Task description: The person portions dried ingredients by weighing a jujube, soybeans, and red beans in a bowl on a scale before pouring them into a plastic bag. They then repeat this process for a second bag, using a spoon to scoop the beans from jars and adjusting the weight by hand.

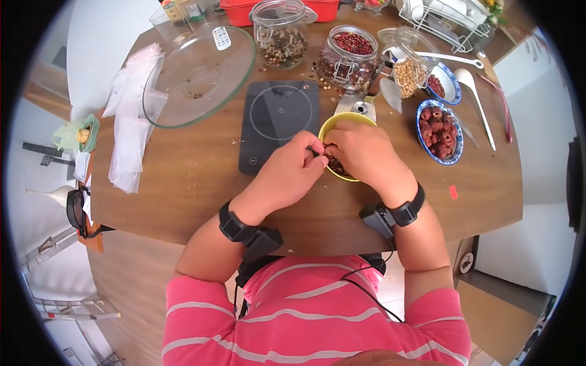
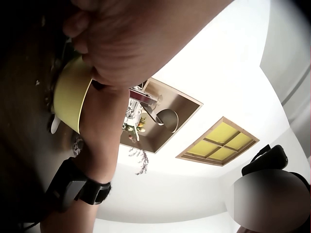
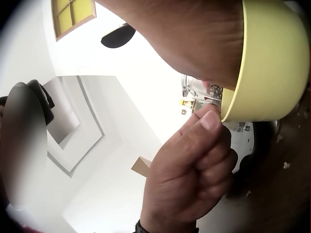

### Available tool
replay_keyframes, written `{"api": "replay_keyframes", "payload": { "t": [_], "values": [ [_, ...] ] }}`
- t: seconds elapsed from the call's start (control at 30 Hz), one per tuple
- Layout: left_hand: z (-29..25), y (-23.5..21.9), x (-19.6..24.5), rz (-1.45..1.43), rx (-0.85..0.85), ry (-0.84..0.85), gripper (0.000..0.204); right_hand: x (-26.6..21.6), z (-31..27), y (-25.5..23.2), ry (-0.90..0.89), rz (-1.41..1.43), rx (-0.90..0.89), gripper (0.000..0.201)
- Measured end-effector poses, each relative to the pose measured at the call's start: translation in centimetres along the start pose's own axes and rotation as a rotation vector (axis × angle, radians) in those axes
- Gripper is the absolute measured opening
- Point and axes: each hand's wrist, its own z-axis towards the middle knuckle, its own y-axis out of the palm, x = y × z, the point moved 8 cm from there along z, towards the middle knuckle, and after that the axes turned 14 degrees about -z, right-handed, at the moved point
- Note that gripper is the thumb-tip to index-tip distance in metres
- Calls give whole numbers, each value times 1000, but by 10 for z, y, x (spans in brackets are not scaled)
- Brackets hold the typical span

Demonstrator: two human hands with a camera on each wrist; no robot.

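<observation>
A yellow bowl [image 1: 348, 116] stands on the table in front of the person, with small dark pieces [image 1: 337, 166] at its bottom. At the bowl's left edge, the left hand [image 1: 292, 166] has its fingers curled, thumb and forefinger pinching at the rim; the right wrist view shows the thumb [image 3: 210, 121] right against the edge. The right hand [image 1: 364, 150] reaches down over the rim into the bowl, knuckles bent. Its fingertips come close to the left thumb, and I cannot tell what they hold. The left wrist view shows the bowl's outer wall [image 2: 70, 99] under both hands.
Left of the bowl lies a black cooktop [image 1: 281, 116], with a glass lid [image 1: 177, 110] and plastic bags [image 1: 129, 146] beyond. Glass jars of dried goods [image 1: 347, 58] line the back. To the right sit a bowl of red dates [image 1: 421, 131] and a white spoon [image 1: 482, 110].
</observation>
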Motion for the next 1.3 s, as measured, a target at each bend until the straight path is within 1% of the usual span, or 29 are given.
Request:
{"api": "replay_keyframes", "payload": {
  "t": [0.07, 0.17, 0.23, 0.37, 0.43, 0.67, 0.77, 0.87, 0.93, 0.97, 1.03, 1.07, 1.13, 1.17, 1.23, 1.27, 1.3],
  "values": [
    [1, 0, 1, 11, 3, 6, 17, 0, 2, 4, 6, -35, -9, 14],
    [2, 0, -1, 12, 8, -4, 16, 2, 2, 4, 22, -38, 38, 12],
    [2, 0, -4, -45, 10, -21, 15, 1, 2, 3, -12, 3, 32, 12],
    [1, 0, -3, -54, 10, -25, 15, 5, 0, 6, 0, 17, 25, 11],
    [0, 1, -1, -67, 5, -27, 14, 6, -1, 7, 5, 58, -51, 11],
    [0, 0, -1, -47, 2, -27, 15, 8, -5, 12, 3, 85, -85, 12],
    [0, 1, 0, -21, 1, -39, 16, 6, -4, 8, 2, 47, -75, 13],
    [1, 1, -4, -58, 4, -21, 16, 4, -2, 9, -3, 3, -61, 12],
    [2, 1, -3, -36, -7, -5, 14, 1, -1, 6, -46, -44, 53, 12],
    [3, -1, -1, -35, -6, -5, 14, 4, -3, 4, -46, -44, 54, 12],
    [4, -3, -9, -282, 10, -164, 19, 17, -5, -14, 54, -28, 88, 10],
    [3, -7, -12, -291, 16, -166, 19, 14, -5, -23, 46, -28, 80, 10],
    [2, -2, -15, -691, -100, -202, 34, 11, -12, -53, 40, 369, 201, 12],
    [2, -2, -13, -694, -101, -202, 34, 6, -13, -56, 41, 367, 198, 12],
    [-3, 11, -8, -873, -189, -348, 42, -14, -14, -65, -92, 603, 238, 14],
    [-3, 12, -9, -871, -193, -353, 42, -14, -14, -64, -75, 580, 211, 13],
    [-4, 15, -9, -886, -232, -357, 42, -10, -15, -63, -72, 580, 208, 13]
  ]
}}
